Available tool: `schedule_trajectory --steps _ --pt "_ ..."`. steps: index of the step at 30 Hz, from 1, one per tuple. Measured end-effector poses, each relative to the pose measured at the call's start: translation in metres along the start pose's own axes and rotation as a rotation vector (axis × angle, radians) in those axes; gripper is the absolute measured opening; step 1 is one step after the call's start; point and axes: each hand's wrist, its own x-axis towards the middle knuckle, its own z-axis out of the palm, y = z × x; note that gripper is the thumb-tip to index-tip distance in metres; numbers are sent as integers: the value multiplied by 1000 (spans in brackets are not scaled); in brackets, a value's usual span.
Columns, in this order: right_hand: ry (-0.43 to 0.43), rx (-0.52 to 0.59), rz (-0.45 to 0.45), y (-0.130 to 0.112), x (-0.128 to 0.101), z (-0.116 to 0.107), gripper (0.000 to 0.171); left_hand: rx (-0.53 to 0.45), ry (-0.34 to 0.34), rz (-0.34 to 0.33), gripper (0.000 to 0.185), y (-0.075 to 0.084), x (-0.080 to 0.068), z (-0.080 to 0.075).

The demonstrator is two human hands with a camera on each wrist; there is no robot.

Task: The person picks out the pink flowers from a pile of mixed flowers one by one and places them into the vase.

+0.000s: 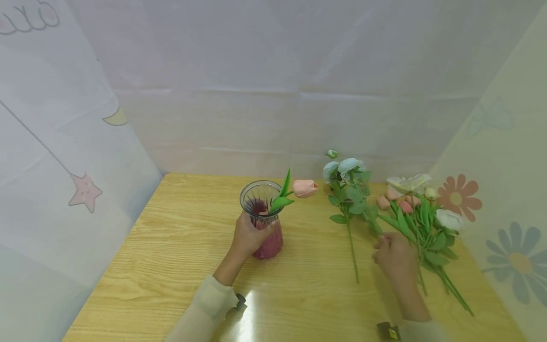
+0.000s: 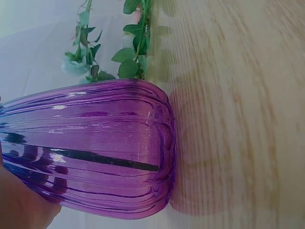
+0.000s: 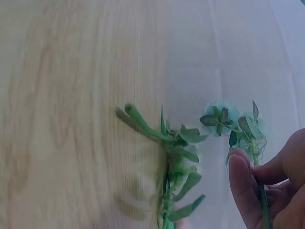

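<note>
Hands: left [image 1: 249,236] grips vase [image 1: 266,223], right [image 1: 395,256] pinches stem [image 3: 261,210].

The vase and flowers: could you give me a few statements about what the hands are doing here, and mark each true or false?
1. The left hand grips the purple glass vase. True.
2. The vase lies on its side on the wooden table. False: it stands upright.
3. One pink tulip already sits in the vase. True.
4. The right hand is raised high above the table, holding nothing. False: it is down at the loose flowers, fingers round a green stem.
5. The blue-flowered stem lies between the vase and the loose flowers. True.
</note>
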Motion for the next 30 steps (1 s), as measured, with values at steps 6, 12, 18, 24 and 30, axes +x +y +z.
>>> schedule_trajectory --steps 6,12,18,24,30 --pt "-56 -3 5 -10 2 13 42 -19 12 19 59 -14 2 1" --pt "-76 -8 -34 -14 6 26 41 -15 15 52 57 -16 2 0" --pt "-63 -54 -93 -12 9 41 34 -12 19 51 56 -16 1 0" --pt "-64 -116 -132 -11 13 51 32 -30 10 44 54 -15 1 0" --pt "-170 -122 -82 -15 13 56 37 -23 10 43 56 -14 1 0"
